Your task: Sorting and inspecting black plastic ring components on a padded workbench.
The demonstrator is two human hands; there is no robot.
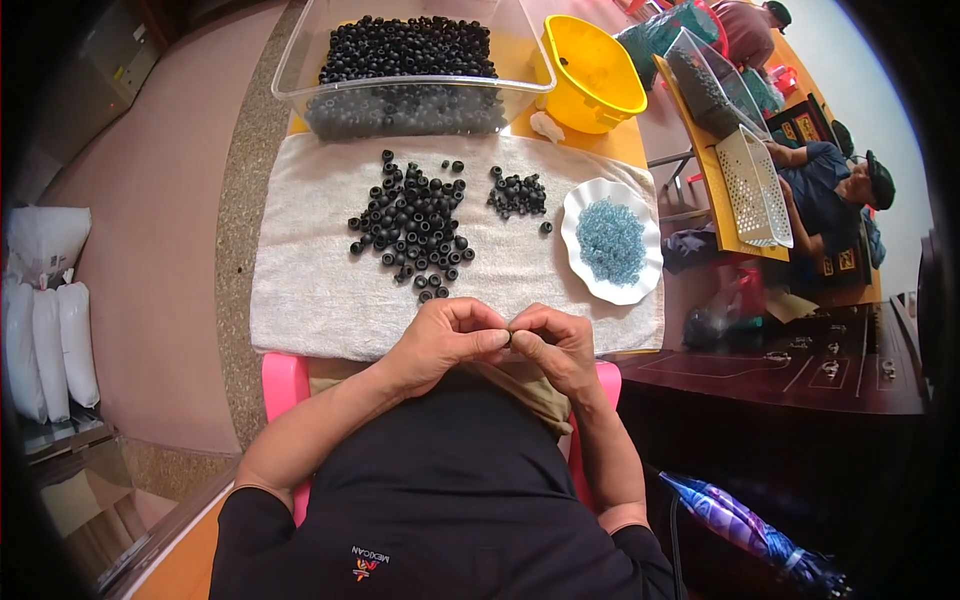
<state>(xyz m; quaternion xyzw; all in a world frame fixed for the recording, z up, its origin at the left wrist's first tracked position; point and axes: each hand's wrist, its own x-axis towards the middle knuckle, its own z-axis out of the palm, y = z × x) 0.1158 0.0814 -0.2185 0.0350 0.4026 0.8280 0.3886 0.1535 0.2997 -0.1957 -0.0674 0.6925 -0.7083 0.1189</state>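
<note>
My left hand (446, 336) and my right hand (562, 350) meet just past the near edge of the white towel (300, 270). Their thumbs and forefingers pinch together on a small dark piece (510, 339), mostly hidden by the fingertips. Ahead of my left hand lies a loose heap of round black pieces with holes (415, 215), like large beads. To its right is a smaller pile of black pieces (518, 195). A white wavy-rimmed plate (572, 235) at the towel's right side bears many tiny clear blue pieces (611, 241).
Beyond the towel stand a clear plastic bin (290, 70) of black pieces and a yellow tub (600, 110). A crumpled white scrap (546, 126) lies by the tub. At right, another person (830, 190) sits by a white perforated basket (750, 185). A folded umbrella (740, 525) lies lower right.
</note>
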